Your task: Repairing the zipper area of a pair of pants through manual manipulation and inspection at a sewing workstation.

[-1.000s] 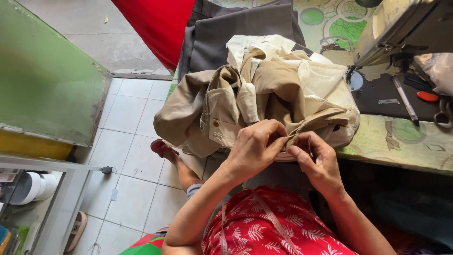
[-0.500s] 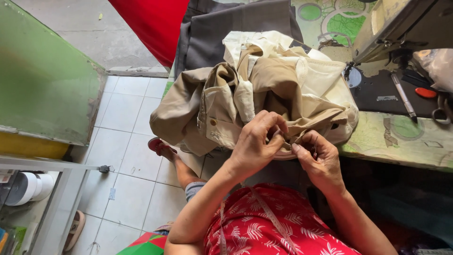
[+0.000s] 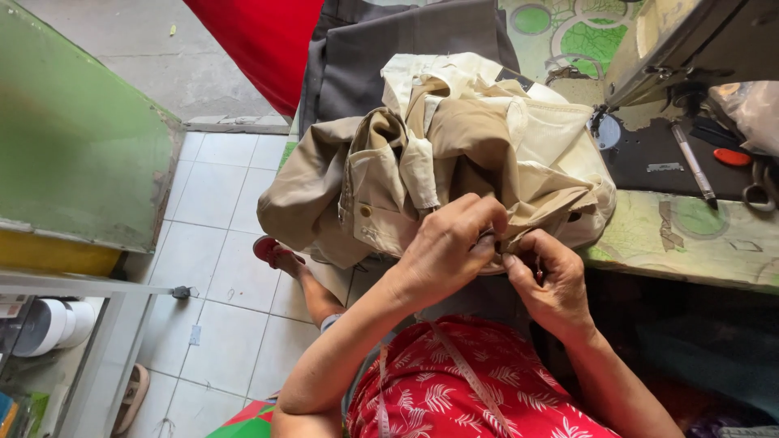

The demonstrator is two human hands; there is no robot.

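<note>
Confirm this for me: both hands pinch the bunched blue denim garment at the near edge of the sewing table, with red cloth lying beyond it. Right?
Not quite: the head view shows the bunched garment is beige cotton, not blue denim. Both the left hand and the right hand do pinch it at the near edge of the sewing table, with red cloth beyond.

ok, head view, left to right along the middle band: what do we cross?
Green panel → white tiled floor → bunched khaki garment → left hand → right hand → grey pen-like tool → orange flat object → metal scissors.
</note>
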